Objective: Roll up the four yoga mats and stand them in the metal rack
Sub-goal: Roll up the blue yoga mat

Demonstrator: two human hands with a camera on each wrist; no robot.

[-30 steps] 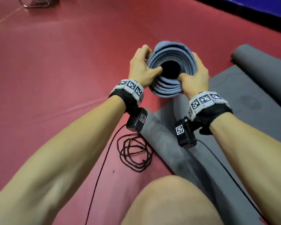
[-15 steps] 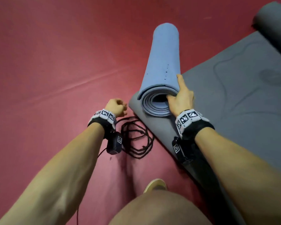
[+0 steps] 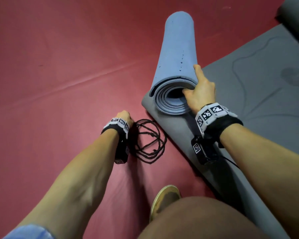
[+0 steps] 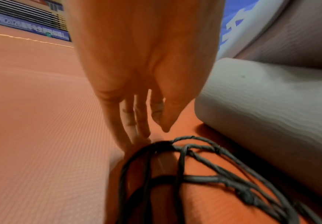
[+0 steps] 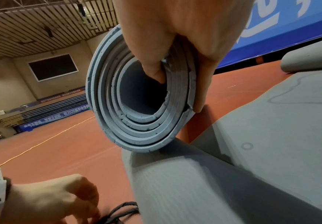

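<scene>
Reaching down at the far left of the scene, my left hand [image 3: 125,116] hovers over the red floor [image 3: 59,66], fingers pointing down and loosely gathered at the near edge of a tangle of black cord [image 3: 148,142]; in the left wrist view the fingertips [image 4: 137,136] sit right at the cord [image 4: 194,159], but I cannot tell whether they have actually closed on it. Just right of the cord lies the folded edge of a grey mat [image 3: 259,109], spread flat. On its corner rests the near end of the blue rolled mat [image 3: 177,54], lying on its side and running away from me across the floor. My right hand [image 3: 201,94] grips that open end, thumb hooked inside the spiral of layers and the remaining fingers [image 5: 204,75] wrapped along the outside. At far right, top corner, part of another rolled grey mat [image 3: 295,16] lies near the flat one's far edge.
</scene>
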